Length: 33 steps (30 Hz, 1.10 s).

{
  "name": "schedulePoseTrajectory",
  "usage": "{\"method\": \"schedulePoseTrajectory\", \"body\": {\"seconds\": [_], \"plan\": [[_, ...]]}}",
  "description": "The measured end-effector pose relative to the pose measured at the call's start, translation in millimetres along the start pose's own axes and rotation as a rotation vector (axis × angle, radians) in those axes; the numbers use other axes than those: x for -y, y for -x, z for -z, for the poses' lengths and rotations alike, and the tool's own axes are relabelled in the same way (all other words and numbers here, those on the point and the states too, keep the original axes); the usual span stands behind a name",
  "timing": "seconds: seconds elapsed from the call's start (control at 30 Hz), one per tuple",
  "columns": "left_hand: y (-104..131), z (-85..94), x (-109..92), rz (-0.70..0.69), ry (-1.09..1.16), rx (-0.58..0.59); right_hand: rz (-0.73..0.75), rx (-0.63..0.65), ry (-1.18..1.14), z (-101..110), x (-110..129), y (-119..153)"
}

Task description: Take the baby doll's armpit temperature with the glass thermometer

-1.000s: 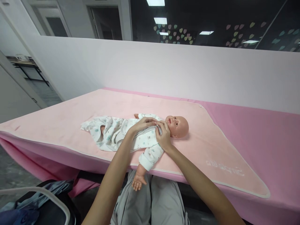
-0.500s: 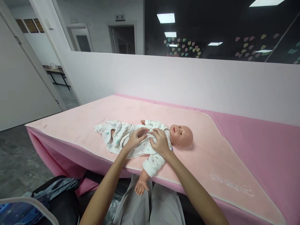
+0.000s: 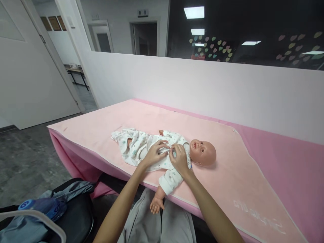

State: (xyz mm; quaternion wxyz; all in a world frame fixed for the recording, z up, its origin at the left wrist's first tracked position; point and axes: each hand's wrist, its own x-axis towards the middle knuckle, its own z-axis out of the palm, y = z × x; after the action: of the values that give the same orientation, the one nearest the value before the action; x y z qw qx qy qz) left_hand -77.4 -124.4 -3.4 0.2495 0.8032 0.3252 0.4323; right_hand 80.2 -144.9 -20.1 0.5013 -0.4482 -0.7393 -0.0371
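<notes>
Doll (image 3: 204, 154) lies face-up beneath my left hand (image 3: 155, 154) and right hand (image 3: 180, 158), presumably keeping its shirt (image 3: 165, 164) reachable; both curl inward, whether pinching I can't tell.

White wall (image 3: 177, 82) below dark window (image 3: 222, 20)

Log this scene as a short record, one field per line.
Doll: lying on its back, head toward picture right
Outfit: white, patterned, long-sleeved
Left hand: at the outfit's front, fingers curled
Right hand: beside the left, nearer the doll's head
Grip: unclear for both
Surface: peach mat over pink cloth
Chair: black, at lower left, bearing a blue bottle and grayish cloth
</notes>
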Motion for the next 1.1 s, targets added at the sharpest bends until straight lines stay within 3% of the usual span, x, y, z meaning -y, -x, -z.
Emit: {"method": "schedulePoseTrajectory", "body": {"seconds": [0.17,0.5,1.1], "plan": [[1.5,1.7,1.3,-0.022,-0.003,0.004,0.006,0.011,0.036,-0.3,-0.8,1.4],[6.4,-5.8,3.1,-0.06,-0.072,-0.098,0.009,0.018,0.085,-1.4,-0.9,2.0],[4.4,-4.6,8.7,-0.003,0.002,-0.104,-0.024,0.018,0.061,-3.3,-2.0,1.1]]}}
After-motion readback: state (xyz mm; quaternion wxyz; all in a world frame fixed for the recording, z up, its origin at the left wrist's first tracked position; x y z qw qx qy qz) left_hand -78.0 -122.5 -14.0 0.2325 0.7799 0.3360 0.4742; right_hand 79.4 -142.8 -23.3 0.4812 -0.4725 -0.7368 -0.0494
